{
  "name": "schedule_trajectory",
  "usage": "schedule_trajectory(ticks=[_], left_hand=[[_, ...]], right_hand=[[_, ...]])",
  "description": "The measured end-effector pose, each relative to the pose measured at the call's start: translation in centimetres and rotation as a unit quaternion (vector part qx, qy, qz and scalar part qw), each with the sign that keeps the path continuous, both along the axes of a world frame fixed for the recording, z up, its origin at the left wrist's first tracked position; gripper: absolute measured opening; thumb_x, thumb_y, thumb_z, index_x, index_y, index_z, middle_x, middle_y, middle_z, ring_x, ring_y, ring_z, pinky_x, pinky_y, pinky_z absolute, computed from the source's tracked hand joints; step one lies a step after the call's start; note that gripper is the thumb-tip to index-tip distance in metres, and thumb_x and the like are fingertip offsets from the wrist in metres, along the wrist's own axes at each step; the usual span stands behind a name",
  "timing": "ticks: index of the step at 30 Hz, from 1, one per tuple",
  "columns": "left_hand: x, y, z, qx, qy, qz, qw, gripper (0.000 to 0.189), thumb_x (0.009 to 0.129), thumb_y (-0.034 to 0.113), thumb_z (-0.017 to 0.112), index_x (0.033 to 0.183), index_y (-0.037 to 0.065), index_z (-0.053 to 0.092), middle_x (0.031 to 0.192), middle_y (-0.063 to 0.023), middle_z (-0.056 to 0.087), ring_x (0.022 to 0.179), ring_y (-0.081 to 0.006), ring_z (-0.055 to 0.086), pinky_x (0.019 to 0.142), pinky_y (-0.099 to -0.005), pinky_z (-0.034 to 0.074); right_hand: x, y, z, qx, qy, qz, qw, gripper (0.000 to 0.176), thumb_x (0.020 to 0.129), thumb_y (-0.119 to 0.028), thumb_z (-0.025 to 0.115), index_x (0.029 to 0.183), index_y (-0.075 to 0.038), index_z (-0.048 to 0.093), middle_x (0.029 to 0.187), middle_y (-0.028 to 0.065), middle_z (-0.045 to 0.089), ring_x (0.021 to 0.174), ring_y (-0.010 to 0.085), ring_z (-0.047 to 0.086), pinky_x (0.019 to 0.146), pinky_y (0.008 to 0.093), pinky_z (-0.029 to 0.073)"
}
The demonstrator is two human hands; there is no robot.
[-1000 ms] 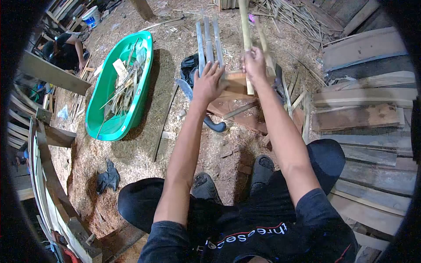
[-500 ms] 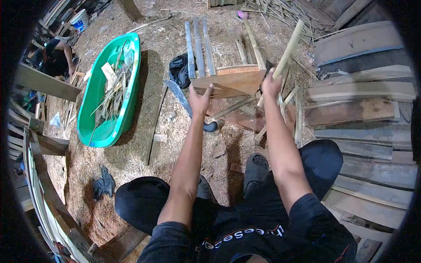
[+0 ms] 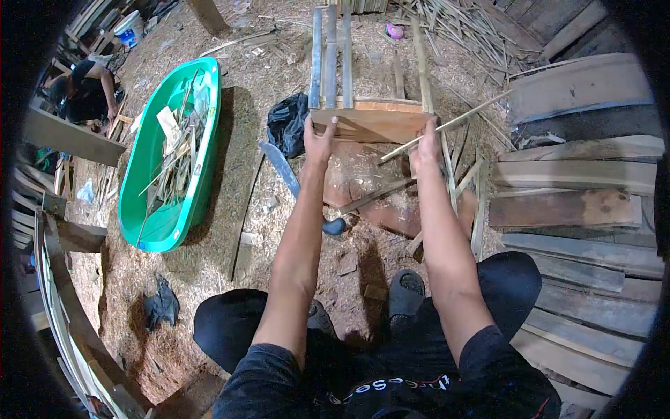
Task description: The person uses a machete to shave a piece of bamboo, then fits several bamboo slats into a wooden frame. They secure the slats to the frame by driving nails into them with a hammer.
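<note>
A wooden slatted frame (image 3: 377,124) is held out in front of me, its broad end board facing me and several slats running away from it. My left hand (image 3: 319,142) grips the board's left end, thumb on the near face. At the other end my right hand (image 3: 427,145) is closed around the board's corner and also keeps a thin wooden stick (image 3: 474,112), which slants up to the right. Below the frame lies a machete (image 3: 283,167) with a dark handle, left of a reddish board (image 3: 391,213). A black plastic bag (image 3: 287,124) sits beside my left hand.
A green plastic tub (image 3: 125,216) with wood scraps stands on the left. Planks (image 3: 565,209) line the right side, and thin sticks (image 3: 467,35) are heaped at the back. Another person (image 3: 87,91) crouches at far left. Wood shavings cover the ground.
The frame has moved slightly away and to the right, and now sits more level. The stick in my right hand has swung from steep to a shallow slant.
</note>
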State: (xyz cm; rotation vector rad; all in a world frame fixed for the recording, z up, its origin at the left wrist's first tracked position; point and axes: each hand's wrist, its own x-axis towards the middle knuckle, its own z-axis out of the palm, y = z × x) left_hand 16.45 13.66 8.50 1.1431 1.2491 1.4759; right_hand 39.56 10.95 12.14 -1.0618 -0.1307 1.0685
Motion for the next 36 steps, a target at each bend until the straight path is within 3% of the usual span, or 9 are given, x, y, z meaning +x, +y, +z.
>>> schedule_trajectory(ticks=[3, 8, 11, 16, 18, 21, 22, 26, 36], left_hand=[[-0.5, 1.1, -2.0, 0.054, -0.052, -0.049, 0.996, 0.055, 0.092, 0.014, 0.071, 0.139, -0.001, 0.046, 0.129, -0.0115, 0.059, 0.116, -0.0188, 0.056, 0.101, -0.0325, 0.044], [-1.4, 1.1, -3.7, 0.064, -0.014, -0.056, 0.996, 0.054, 0.094, 0.01, 0.065, 0.142, -0.003, 0.045, 0.132, -0.0133, 0.058, 0.119, -0.0206, 0.057, 0.103, -0.0332, 0.044], [-4.1, -1.5, -5.4, -0.037, 0.08, -0.035, 0.995, 0.045, 0.093, 0.011, 0.066, 0.134, -0.004, 0.054, 0.123, -0.0143, 0.065, 0.115, -0.0213, 0.061, 0.1, -0.0338, 0.046], [-6.1, -8.4, -6.2, 0.081, 0.345, 0.013, 0.935, 0.02, 0.084, 0.005, 0.064, 0.103, 0.0, 0.069, 0.098, -0.0227, 0.069, 0.093, -0.0419, 0.064, 0.086, -0.0457, 0.051], [-6.0, -10.3, -5.5, 0.066, 0.359, -0.016, 0.931, 0.018, 0.083, 0.004, 0.065, 0.1, 0.0, 0.069, 0.097, -0.0215, 0.069, 0.093, -0.0412, 0.064, 0.086, -0.0464, 0.05], [-6.7, -11.7, -5.6, 0.077, 0.416, -0.071, 0.903, 0.016, 0.084, 0.008, 0.065, 0.097, 0.001, 0.07, 0.099, -0.0181, 0.069, 0.099, -0.0368, 0.063, 0.09, -0.0453, 0.049], [-7.0, -12.1, -5.8, 0.072, 0.438, -0.093, 0.891, 0.016, 0.084, 0.01, 0.064, 0.097, 0.001, 0.07, 0.1, -0.0173, 0.069, 0.1, -0.0359, 0.063, 0.091, -0.0446, 0.048], [-8.5, -13.5, -7.1, 0.065, 0.454, -0.105, 0.882, 0.019, 0.086, 0.017, 0.064, 0.097, 0.003, 0.07, 0.103, -0.0145, 0.069, 0.103, -0.0342, 0.061, 0.095, -0.0446, 0.044], [-12.0, -9.7, -4.9, 0.07, 0.423, 0.012, 0.903, 0.03, 0.082, 0.014, 0.066, 0.11, 0.004, 0.065, 0.107, -0.0168, 0.066, 0.102, -0.0373, 0.061, 0.093, -0.0475, 0.045]], right_hand=[[-0.2, 1.2, -4.3, -0.026, -0.174, 0.0, 0.984, 0.055, 0.099, -0.046, 0.057, 0.133, -0.002, 0.055, 0.123, 0.0051, 0.062, 0.106, 0.0229, 0.061, 0.09, 0.0373, 0.049], [0.2, -0.5, -7.6, -0.096, -0.389, 0.009, 0.916, 0.041, 0.098, -0.036, 0.062, 0.117, 0.0, 0.064, 0.088, 0.0136, 0.067, 0.082, 0.0241, 0.065, 0.074, 0.0392, 0.05], [-3.4, -4.0, -7.5, -0.067, -0.497, 0.024, 0.865, 0.034, 0.096, -0.03, 0.065, 0.11, 0.001, 0.065, 0.085, 0.0134, 0.068, 0.081, 0.0265, 0.066, 0.073, 0.04, 0.051], [-8.0, -6.5, -6.6, -0.013, -0.533, 0.136, 0.835, 0.027, 0.09, -0.028, 0.072, 0.094, -0.002, 0.064, 0.074, 0.0152, 0.065, 0.07, 0.0279, 0.065, 0.067, 0.0405, 0.05], [-8.8, -6.1, -5.6, -0.076, -0.504, 0.151, 0.847, 0.038, 0.086, -0.036, 0.077, 0.088, -0.002, 0.059, 0.074, 0.0154, 0.063, 0.067, 0.0311, 0.061, 0.066, 0.0423, 0.049], [-7.9, -4.7, -7.9, -0.088, -0.559, 0.075, 0.821, 0.04, 0.084, -0.036, 0.08, 0.093, -0.003, 0.06, 0.072, 0.0074, 0.064, 0.064, 0.0182, 0.06, 0.062, 0.035, 0.05], [-7.3, -4.7, -7.3, -0.121, -0.502, 0.119, 0.848, 0.049, 0.084, -0.036, 0.08, 0.109, -0.001, 0.058, 0.089, 0.0157, 0.066, 0.079, 0.0261, 0.064, 0.073, 0.0388, 0.051], [-7.9, -6.1, -7.8, -0.076, -0.698, -0.004, 0.712, 0.076, 0.086, -0.027, 0.073, 0.143, 0.003, 0.033, 0.133, 0.0276, 0.047, 0.126, 0.0423, 0.046, 0.107, 0.051, 0.035], [-14.2, -5.1, -1.8, 0.136, -0.778, 0.068, 0.61, 0.05, 0.082, -0.004, 0.061, 0.13, -0.005, 0.049, 0.145, 0.0212, 0.04, 0.135, 0.0399, 0.039, 0.11, 0.0529, 0.032]])
